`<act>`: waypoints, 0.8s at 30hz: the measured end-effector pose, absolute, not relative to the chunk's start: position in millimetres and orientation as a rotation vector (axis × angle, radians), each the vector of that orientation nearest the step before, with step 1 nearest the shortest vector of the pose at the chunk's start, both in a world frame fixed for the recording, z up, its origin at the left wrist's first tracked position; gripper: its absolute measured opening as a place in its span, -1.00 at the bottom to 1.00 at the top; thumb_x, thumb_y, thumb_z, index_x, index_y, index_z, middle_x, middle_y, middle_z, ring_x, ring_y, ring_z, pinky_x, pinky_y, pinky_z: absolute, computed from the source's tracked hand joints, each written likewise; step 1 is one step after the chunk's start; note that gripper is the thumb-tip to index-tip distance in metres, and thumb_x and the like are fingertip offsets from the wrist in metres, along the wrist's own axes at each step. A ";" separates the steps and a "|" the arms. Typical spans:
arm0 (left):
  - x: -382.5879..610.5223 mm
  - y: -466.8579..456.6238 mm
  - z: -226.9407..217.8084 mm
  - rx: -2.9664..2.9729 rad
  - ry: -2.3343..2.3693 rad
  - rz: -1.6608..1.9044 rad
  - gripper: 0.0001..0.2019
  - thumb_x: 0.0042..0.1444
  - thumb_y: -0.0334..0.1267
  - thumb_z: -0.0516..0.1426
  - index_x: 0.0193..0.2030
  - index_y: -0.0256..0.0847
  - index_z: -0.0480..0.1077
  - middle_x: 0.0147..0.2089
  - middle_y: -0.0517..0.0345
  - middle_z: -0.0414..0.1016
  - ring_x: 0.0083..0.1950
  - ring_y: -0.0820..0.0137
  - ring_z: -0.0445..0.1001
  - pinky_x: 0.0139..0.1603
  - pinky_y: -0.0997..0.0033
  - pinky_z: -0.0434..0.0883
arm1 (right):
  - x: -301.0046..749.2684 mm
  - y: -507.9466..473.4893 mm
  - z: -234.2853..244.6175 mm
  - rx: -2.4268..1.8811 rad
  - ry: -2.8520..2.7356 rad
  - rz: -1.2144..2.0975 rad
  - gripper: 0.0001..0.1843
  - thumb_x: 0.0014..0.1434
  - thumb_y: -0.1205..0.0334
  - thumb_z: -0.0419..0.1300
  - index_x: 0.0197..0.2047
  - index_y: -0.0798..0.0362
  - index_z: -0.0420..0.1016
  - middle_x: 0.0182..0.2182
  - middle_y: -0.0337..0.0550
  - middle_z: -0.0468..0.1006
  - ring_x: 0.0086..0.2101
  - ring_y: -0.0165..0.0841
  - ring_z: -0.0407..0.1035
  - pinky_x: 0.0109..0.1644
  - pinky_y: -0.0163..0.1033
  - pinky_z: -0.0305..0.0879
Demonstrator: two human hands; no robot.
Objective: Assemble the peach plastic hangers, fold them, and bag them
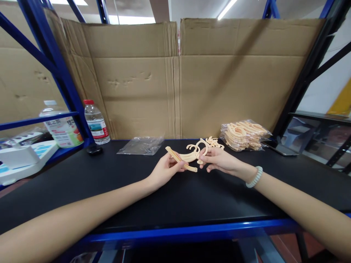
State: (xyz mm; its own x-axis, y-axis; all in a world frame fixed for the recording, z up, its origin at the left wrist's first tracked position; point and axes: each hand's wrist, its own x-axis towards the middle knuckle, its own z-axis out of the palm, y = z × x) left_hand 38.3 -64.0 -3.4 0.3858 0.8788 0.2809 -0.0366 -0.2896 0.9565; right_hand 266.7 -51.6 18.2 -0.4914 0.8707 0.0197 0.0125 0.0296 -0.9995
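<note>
My left hand (170, 168) is closed on a slim cream plastic strip (189, 167), which slants down to the right across the fingers. Close by on the right, my right hand (216, 159) pinches a cream curved hook piece (206, 148) between thumb and fingers. Behind both hands, more cream plastic pieces (189, 157) lie on the black table, partly covered by the fingers. A small heap of cream parts (215, 141) sits just beyond my right hand. The exact shape of the pieces inside my grip is partly hidden.
A clear bag full of cream pieces (244, 135) stands at the back right beside a phone-like flat object (282, 149). At the back left are a flat clear plastic bag (141, 145), a red-capped water bottle (95, 122) and a black mouse-like object (94, 149). Cardboard (137, 91) walls the back.
</note>
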 end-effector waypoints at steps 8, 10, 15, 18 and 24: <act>36.5 -65.7 -1.6 1.704 0.750 1.156 -0.69 -0.05 -0.26 0.30 -0.35 -0.24 0.22 -0.29 0.11 0.53 -0.19 0.34 0.54 -0.04 0.24 0.43 | 263.4 -52.5 15.5 -0.912 -1.613 1.586 -0.65 -0.06 0.21 0.41 -0.28 0.14 0.35 -0.37 -0.13 0.54 -0.40 -0.42 0.49 -0.37 -0.38 0.48; 36.8 -66.7 -0.7 1.721 0.766 1.162 -0.71 -0.06 -0.26 0.31 -0.36 -0.26 0.24 -0.31 0.12 0.52 -0.22 0.36 0.53 -0.09 0.27 0.44 | 262.7 -52.6 15.9 -0.913 -1.626 1.561 -0.68 -0.09 0.25 0.42 -0.30 0.16 0.41 -0.37 -0.13 0.54 -0.39 -0.42 0.50 -0.32 -0.38 0.49; 37.8 -69.4 2.1 1.756 0.809 1.161 -0.75 -0.08 -0.27 0.30 -0.38 -0.27 0.30 -0.33 0.14 0.48 -0.26 0.39 0.49 -0.19 0.36 0.42 | 262.8 -53.3 14.1 -0.912 -1.702 1.533 -0.76 -0.09 0.25 0.41 -0.38 0.20 0.50 -0.35 -0.08 0.55 -0.32 -0.40 0.49 -0.32 -0.40 0.48; 37.4 -68.9 2.2 1.833 0.869 1.175 -0.78 -0.08 -0.28 0.30 -0.42 -0.28 0.33 -0.37 0.16 0.45 -0.33 0.44 0.44 -0.27 0.41 0.38 | 263.1 -54.8 12.6 -0.900 -1.690 1.614 -0.74 -0.07 0.24 0.41 -0.32 0.19 0.51 -0.34 -0.09 0.55 -0.28 -0.38 0.49 -0.29 -0.39 0.48; 36.2 -65.7 -0.7 1.927 0.877 1.166 -0.79 -0.06 -0.26 0.30 -0.45 -0.29 0.35 -0.41 0.16 0.44 -0.37 0.45 0.40 -0.33 0.45 0.33 | 262.9 -57.1 12.8 -0.894 -1.640 1.761 -0.70 -0.03 0.19 0.39 -0.30 0.20 0.47 -0.31 -0.06 0.55 -0.22 -0.30 0.51 -0.27 -0.38 0.48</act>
